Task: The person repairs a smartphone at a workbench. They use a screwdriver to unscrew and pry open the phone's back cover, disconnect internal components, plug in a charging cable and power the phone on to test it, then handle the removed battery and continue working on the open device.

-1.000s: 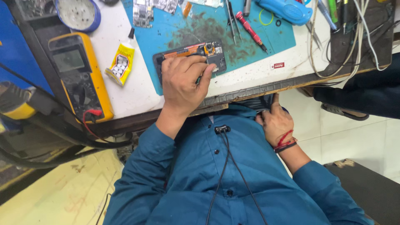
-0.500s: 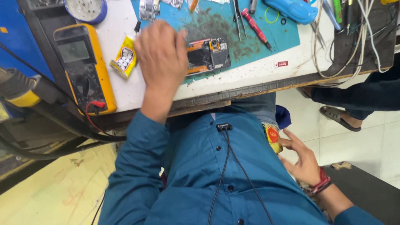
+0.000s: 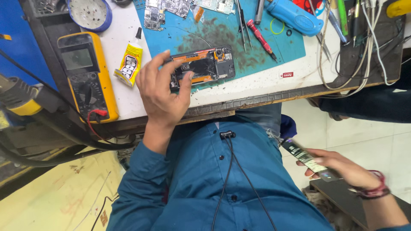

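Observation:
An opened phone, back cover off with its orange and black insides showing, lies on a stained blue work mat at the table's near edge. My left hand grips the phone's left end, thumb on the near side and fingers over the far side. My right hand is low at the right, beside my thigh and off the table. It holds a flat, narrow dark strip with a pale printed face, pointing toward my lap.
A yellow multimeter and a yellow glue tube lie left of the phone. Tweezers, a red screwdriver, a blue tool, circuit boards and tangled cables crowd the far side. Another person's dark trouser leg is at the right.
My left hand lifted off to the left, then came back and gripped the phone's left end. My right hand swung from my lap out to the right and now holds the strip.

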`<state>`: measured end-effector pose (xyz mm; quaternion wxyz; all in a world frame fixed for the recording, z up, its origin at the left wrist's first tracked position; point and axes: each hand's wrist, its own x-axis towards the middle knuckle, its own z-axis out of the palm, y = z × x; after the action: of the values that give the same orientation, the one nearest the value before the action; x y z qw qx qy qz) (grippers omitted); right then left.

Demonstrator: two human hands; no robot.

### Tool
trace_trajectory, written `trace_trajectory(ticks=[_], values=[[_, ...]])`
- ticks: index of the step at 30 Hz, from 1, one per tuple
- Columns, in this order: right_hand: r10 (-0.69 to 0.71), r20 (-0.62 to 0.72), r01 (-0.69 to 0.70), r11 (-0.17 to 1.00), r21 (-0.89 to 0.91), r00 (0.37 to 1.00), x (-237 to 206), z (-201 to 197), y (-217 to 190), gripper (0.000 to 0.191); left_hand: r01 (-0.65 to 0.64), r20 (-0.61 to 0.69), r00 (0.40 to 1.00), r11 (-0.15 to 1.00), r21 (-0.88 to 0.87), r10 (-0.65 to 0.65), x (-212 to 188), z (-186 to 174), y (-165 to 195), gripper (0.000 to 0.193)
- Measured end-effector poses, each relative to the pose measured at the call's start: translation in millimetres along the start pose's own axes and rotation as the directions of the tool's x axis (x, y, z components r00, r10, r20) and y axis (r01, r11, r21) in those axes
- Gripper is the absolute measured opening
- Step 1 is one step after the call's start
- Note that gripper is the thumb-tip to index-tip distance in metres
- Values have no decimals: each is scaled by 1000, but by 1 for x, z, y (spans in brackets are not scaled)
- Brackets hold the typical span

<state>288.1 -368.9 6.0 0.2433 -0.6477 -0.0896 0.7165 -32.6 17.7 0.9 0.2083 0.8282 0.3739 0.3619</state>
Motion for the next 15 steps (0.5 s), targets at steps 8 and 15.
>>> trace_trajectory(ticks=[8, 15], values=[[-433, 175, 256, 764, 593, 884, 44, 46, -111, 77, -30, 1, 1000, 997, 72, 30, -10, 14, 1, 27], [-777, 300, 516, 602, 610, 553, 124, 151, -308, 69, 3, -31, 1000, 997, 82, 0, -12, 15, 3, 22]])
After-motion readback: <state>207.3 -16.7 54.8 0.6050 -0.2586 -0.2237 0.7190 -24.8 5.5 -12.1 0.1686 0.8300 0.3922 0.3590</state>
